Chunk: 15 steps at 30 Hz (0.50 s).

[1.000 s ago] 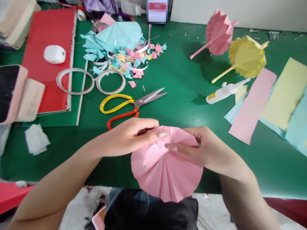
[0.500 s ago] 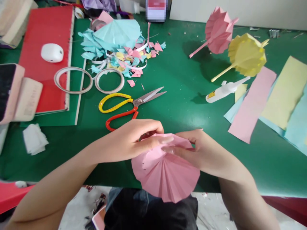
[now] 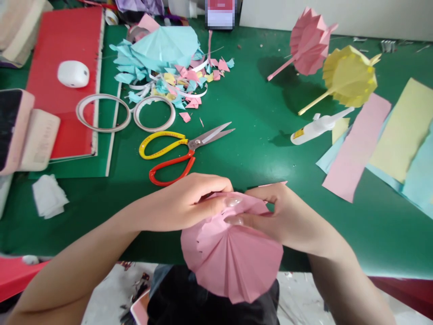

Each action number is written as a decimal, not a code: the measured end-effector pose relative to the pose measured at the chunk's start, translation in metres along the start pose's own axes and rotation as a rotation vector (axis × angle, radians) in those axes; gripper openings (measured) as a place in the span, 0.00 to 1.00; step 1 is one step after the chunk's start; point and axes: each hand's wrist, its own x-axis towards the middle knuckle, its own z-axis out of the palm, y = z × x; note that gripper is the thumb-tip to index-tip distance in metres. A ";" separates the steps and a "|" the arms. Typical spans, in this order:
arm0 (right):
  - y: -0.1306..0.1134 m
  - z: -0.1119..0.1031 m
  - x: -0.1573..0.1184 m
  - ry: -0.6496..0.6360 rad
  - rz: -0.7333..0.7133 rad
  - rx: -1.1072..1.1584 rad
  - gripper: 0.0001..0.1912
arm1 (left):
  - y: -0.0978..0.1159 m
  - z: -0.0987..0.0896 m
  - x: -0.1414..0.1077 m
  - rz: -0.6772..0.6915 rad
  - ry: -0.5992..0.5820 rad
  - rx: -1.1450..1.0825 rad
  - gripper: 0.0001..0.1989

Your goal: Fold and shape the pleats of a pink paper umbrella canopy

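Note:
A round sheet of pink pleated paper (image 3: 233, 266), creased in rays from its middle, is held over the front edge of the green table. My left hand (image 3: 203, 198) grips its upper left part, thumb on top and fingers behind. My right hand (image 3: 270, 216) pinches the upper right part, with the thumb near the centre of the folds. Most fingers of both hands are hidden behind the paper. A few small dark marks show on its left side. Just beyond my left hand lie scissors (image 3: 196, 143) with yellow and red handles, blades apart.
Two tape rolls (image 3: 154, 113) lie left of a glue bottle (image 3: 313, 129). Pink (image 3: 309, 43) and yellow (image 3: 350, 79) paper umbrellas stand at the back right, near paper strips (image 3: 358, 149). Paper scraps (image 3: 189, 83) and blue folded paper (image 3: 167, 47) are piled behind. A white mouse (image 3: 73, 74) rests on a red board (image 3: 64, 122).
The pink paper has come lower and spread a little wider, its bottom edge dropping toward my lap. Both hands keep their hold, the left slightly lower, uncovering more of the red scissor handle.

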 end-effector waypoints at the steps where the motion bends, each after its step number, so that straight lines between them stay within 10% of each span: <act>1: 0.002 0.001 0.000 0.011 -0.001 -0.009 0.15 | 0.000 0.000 0.000 0.013 0.008 0.000 0.13; 15: 0.004 -0.001 -0.001 -0.001 -0.045 -0.093 0.10 | -0.007 -0.002 0.001 0.039 -0.104 -0.027 0.15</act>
